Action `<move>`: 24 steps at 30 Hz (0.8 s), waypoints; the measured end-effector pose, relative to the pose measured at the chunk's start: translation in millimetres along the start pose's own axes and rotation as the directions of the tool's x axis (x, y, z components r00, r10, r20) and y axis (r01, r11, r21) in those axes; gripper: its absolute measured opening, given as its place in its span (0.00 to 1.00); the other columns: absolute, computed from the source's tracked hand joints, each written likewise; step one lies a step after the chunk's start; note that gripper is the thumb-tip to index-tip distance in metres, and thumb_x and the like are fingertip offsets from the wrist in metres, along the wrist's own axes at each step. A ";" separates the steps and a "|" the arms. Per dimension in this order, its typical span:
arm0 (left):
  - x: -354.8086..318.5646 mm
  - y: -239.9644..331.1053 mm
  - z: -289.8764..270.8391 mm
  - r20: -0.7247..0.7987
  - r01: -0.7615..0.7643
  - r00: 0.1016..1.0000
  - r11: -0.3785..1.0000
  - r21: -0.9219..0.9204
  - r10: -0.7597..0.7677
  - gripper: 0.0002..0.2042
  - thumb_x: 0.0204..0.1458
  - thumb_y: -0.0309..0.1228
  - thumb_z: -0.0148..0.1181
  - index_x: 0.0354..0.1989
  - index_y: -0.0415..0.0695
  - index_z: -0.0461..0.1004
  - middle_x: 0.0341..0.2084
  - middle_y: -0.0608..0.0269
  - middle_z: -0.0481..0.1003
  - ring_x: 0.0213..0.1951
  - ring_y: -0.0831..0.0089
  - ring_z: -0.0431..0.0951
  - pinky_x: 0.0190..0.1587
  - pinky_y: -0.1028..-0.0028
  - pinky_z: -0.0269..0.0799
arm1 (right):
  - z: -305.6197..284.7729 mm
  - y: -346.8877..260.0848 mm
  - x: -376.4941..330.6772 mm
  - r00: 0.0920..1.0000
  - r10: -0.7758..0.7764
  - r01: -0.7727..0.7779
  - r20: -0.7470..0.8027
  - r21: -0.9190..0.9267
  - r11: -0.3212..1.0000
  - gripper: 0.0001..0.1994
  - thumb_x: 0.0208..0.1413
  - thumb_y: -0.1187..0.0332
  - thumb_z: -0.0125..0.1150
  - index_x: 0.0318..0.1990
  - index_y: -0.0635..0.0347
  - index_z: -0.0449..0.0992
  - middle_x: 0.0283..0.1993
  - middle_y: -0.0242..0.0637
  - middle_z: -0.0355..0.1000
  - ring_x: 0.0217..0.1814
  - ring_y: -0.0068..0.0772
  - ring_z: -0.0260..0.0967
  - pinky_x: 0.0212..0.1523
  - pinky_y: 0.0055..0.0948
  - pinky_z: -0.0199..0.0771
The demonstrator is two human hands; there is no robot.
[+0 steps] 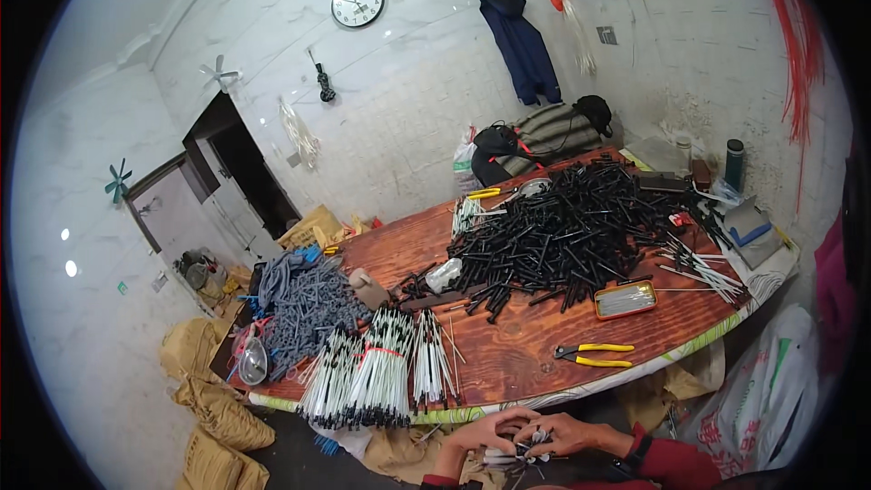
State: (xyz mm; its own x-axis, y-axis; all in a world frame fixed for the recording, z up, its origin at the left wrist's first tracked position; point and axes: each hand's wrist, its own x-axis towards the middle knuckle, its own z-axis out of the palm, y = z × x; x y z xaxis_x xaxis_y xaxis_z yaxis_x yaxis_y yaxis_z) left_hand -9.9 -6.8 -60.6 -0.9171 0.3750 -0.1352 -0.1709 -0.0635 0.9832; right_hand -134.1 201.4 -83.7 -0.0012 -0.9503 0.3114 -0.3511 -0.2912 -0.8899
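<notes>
Just off the table's front edge, my left hand (pixel 494 431) and my right hand (pixel 564 436) come together with curled fingers. Between them is a small bunch of white and grey pieces (pixel 502 457), whose exact kind is partly hidden by the fingers. Both hands grip this bunch. On the table, nearest my left hand, lie bundles of thin white rods with black ends (pixel 377 379), one tied with a red band. Yellow-handled pliers (pixel 601 355) rest on the wood beyond my right hand.
A large heap of black plastic parts (pixel 562 227) covers the table's far middle, with a grey heap (pixel 318 308) at left. A tin of thin rods (pixel 626 299) sits at right. Sacks (pixel 222 413) stand at floor left; a white bag (pixel 762 395) stands right.
</notes>
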 end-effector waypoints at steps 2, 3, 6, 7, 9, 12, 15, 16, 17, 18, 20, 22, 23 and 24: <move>-9.6 -20.2 -6.3 -0.155 -0.053 0.987 0.992 -0.111 0.035 0.39 0.50 0.41 0.73 0.68 0.40 0.61 0.56 0.59 0.69 0.58 0.66 0.71 0.61 0.67 0.67 | 3.5 6.1 -0.5 0.999 0.010 -0.016 -0.053 -0.114 0.993 0.19 0.52 0.59 0.70 0.52 0.46 0.80 0.42 0.39 0.76 0.45 0.41 0.75 0.49 0.36 0.74; -13.3 -27.3 -6.7 -0.230 -0.084 0.972 0.982 -0.167 0.043 0.37 0.53 0.41 0.71 0.68 0.40 0.60 0.56 0.58 0.70 0.58 0.65 0.72 0.60 0.66 0.68 | 5.3 6.5 -2.2 0.997 0.018 -0.031 -0.080 -0.168 0.985 0.19 0.51 0.59 0.71 0.52 0.46 0.81 0.41 0.40 0.75 0.43 0.41 0.75 0.47 0.36 0.74; -29.4 -41.5 8.5 -0.469 -0.203 0.876 0.969 -0.139 0.116 0.35 0.57 0.44 0.64 0.69 0.39 0.59 0.55 0.56 0.72 0.58 0.64 0.72 0.59 0.66 0.69 | 10.2 -3.5 -8.4 0.969 0.083 -0.129 -0.234 -0.190 0.973 0.19 0.47 0.59 0.72 0.50 0.44 0.83 0.36 0.41 0.73 0.39 0.41 0.74 0.43 0.37 0.74; -35.4 -39.4 23.0 -0.580 -0.247 0.804 0.961 -0.121 0.134 0.34 0.60 0.45 0.61 0.69 0.39 0.58 0.55 0.55 0.73 0.58 0.63 0.72 0.58 0.65 0.70 | 14.8 2.2 -10.4 0.954 0.107 -0.160 -0.281 -0.173 0.972 0.19 0.47 0.59 0.72 0.49 0.43 0.83 0.35 0.41 0.73 0.39 0.40 0.74 0.42 0.37 0.74; -42.6 -24.6 57.4 -0.612 -0.226 0.753 0.969 0.101 0.240 0.34 0.64 0.52 0.53 0.70 0.40 0.57 0.58 0.53 0.70 0.57 0.63 0.73 0.58 0.64 0.70 | 19.6 -6.8 -14.1 0.933 0.156 -0.217 -0.325 -0.162 0.963 0.18 0.47 0.64 0.72 0.48 0.47 0.83 0.35 0.39 0.74 0.38 0.37 0.74 0.42 0.35 0.73; -56.6 -42.7 63.5 -0.720 -0.097 0.658 0.973 0.210 0.221 0.35 0.64 0.54 0.50 0.70 0.41 0.56 0.59 0.52 0.68 0.59 0.62 0.71 0.62 0.62 0.66 | 23.1 -16.3 -7.9 0.938 0.030 -0.111 -0.344 -0.218 0.970 0.15 0.46 0.68 0.73 0.45 0.52 0.84 0.35 0.35 0.75 0.37 0.33 0.72 0.41 0.32 0.73; -61.9 -42.0 74.0 -0.787 -0.368 0.482 0.904 0.216 0.385 0.37 0.62 0.49 0.58 0.72 0.39 0.51 0.61 0.54 0.65 0.62 0.63 0.66 0.67 0.61 0.59 | 28.2 -11.4 -4.3 0.915 -0.052 -0.071 -0.400 -0.287 0.955 0.15 0.44 0.69 0.73 0.43 0.54 0.83 0.34 0.36 0.75 0.35 0.36 0.72 0.39 0.34 0.72; -60.7 -28.6 89.3 -0.758 -0.318 0.522 0.914 0.253 0.392 0.36 0.60 0.43 0.60 0.71 0.40 0.52 0.58 0.55 0.67 0.60 0.63 0.67 0.65 0.62 0.61 | 29.8 -13.8 -4.5 0.906 -0.044 -0.077 -0.420 -0.268 0.960 0.15 0.43 0.69 0.73 0.42 0.54 0.82 0.34 0.36 0.74 0.35 0.37 0.72 0.38 0.33 0.72; -57.6 -11.0 102.1 -0.724 -0.282 0.555 0.912 0.299 0.409 0.35 0.59 0.37 0.62 0.71 0.40 0.52 0.56 0.56 0.68 0.59 0.63 0.69 0.63 0.63 0.64 | 27.1 -17.8 -1.7 0.900 -0.049 -0.073 -0.433 -0.261 0.963 0.16 0.42 0.70 0.74 0.42 0.55 0.82 0.34 0.36 0.74 0.35 0.38 0.72 0.38 0.33 0.72; -56.1 -10.9 109.8 -0.747 -0.254 0.566 0.936 0.243 0.348 0.35 0.59 0.37 0.62 0.71 0.40 0.52 0.56 0.56 0.68 0.59 0.63 0.69 0.63 0.63 0.64 | 26.6 -20.2 -0.9 0.903 -0.046 -0.078 -0.427 -0.267 0.961 0.16 0.43 0.70 0.74 0.42 0.56 0.82 0.35 0.36 0.75 0.36 0.39 0.72 0.39 0.33 0.73; -53.3 -14.3 118.5 -0.742 -0.085 0.562 0.918 0.388 0.366 0.33 0.53 0.27 0.64 0.68 0.41 0.57 0.53 0.58 0.69 0.53 0.67 0.72 0.57 0.68 0.69 | 33.1 -24.2 -5.3 0.907 -0.014 -0.102 -0.420 -0.251 0.963 0.16 0.43 0.71 0.74 0.43 0.57 0.81 0.36 0.36 0.76 0.37 0.40 0.73 0.39 0.33 0.73; -55.2 -22.1 121.5 -0.757 -0.082 0.578 0.945 0.317 0.304 0.33 0.51 0.25 0.64 0.66 0.40 0.57 0.51 0.59 0.69 0.51 0.68 0.72 0.56 0.69 0.69 | 39.2 -24.7 -6.4 0.903 -0.064 -0.062 -0.425 -0.276 0.959 0.16 0.43 0.67 0.74 0.42 0.55 0.81 0.37 0.35 0.76 0.38 0.41 0.73 0.38 0.36 0.73; -56.3 -24.7 121.0 -0.759 -0.090 0.589 0.956 0.280 0.278 0.33 0.50 0.23 0.65 0.65 0.40 0.58 0.50 0.60 0.69 0.49 0.70 0.73 0.54 0.70 0.70 | 41.5 -24.8 -6.7 0.899 -0.100 -0.034 -0.427 -0.295 0.955 0.17 0.43 0.65 0.74 0.42 0.54 0.81 0.37 0.35 0.76 0.38 0.42 0.73 0.37 0.38 0.73; -56.8 -26.9 119.4 -0.757 -0.101 0.600 0.964 0.247 0.257 0.32 0.49 0.22 0.66 0.63 0.40 0.59 0.49 0.60 0.70 0.47 0.72 0.73 0.53 0.71 0.71 | 43.1 -24.9 -7.7 0.901 -0.087 -0.042 -0.425 -0.286 0.957 0.17 0.43 0.65 0.74 0.42 0.54 0.81 0.37 0.35 0.76 0.38 0.42 0.73 0.37 0.38 0.73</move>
State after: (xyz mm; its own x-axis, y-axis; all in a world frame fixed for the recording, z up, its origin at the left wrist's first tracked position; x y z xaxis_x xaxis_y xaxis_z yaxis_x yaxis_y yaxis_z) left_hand 89.8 84.0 -64.8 -0.8673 -0.4915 0.0789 0.0172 0.1288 0.9915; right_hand -85.0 211.2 -78.3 -0.3689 -0.7836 0.4999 -0.6035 -0.2072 -0.7700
